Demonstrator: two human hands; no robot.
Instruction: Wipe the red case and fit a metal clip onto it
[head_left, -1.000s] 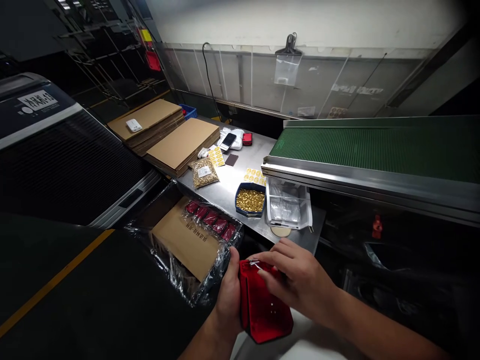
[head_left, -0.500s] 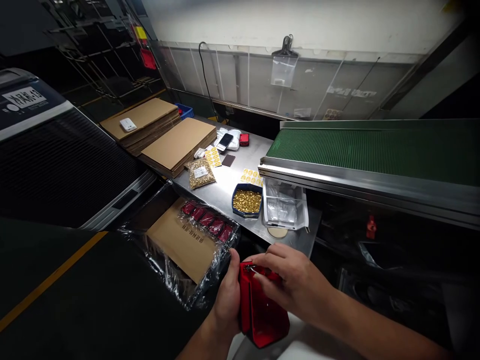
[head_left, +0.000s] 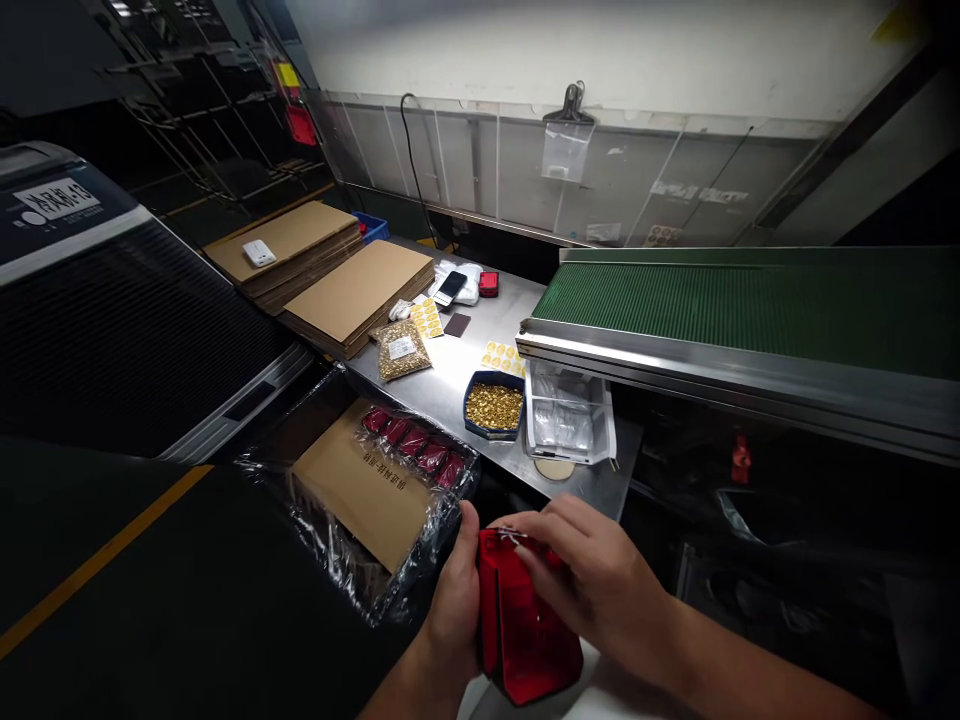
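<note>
A red velvet pouch (head_left: 529,635) stands upright low in the centre of the head view. My left hand (head_left: 454,600) grips its left side, thumb up near the top edge. My right hand (head_left: 596,575) rests over the pouch's top right, its fingertips pinching a small silvery piece at the pouch's opening. Just left of my hands, a plastic-lined box (head_left: 360,500) holds a cardboard sheet and a row of several more red pouches (head_left: 416,447).
On the steel table (head_left: 465,365) sit a blue tray of small gold parts (head_left: 494,405), a clear tray of plastic bags (head_left: 571,420), a bag of gold parts (head_left: 401,347), yellow sticker sheets and cardboard stacks (head_left: 360,292). A green conveyor (head_left: 750,305) runs right.
Both hands stay on the red pouch; my right fingers have shifted slightly at its top. The view has drifted a little.
</note>
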